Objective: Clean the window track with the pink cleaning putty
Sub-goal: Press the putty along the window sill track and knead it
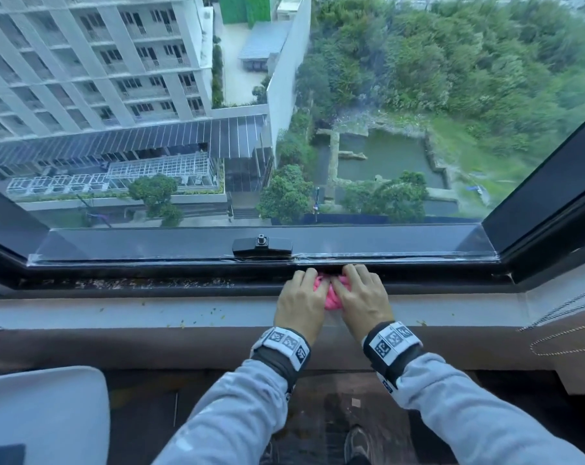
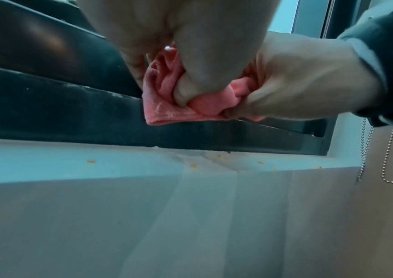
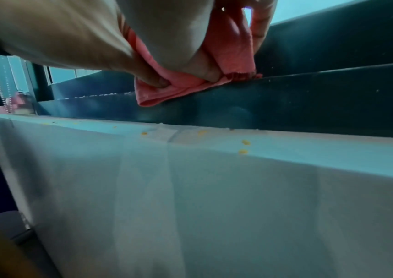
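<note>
Both hands, left hand (image 1: 299, 298) and right hand (image 1: 361, 297), pinch the pink putty (image 1: 331, 298) with curled fingers on the window track (image 1: 150, 282). Wrist views show its cloth-like folds (image 2: 164, 111) draping over the track lip; head view hides them. Fingertips hidden.

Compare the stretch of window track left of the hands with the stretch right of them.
The left stretch is speckled with pale debris; the right stretch looks plain dark. The left stretch runs longer from the hands to the frame corner than the right. Both are the same black channel beside the pale sill.
</note>
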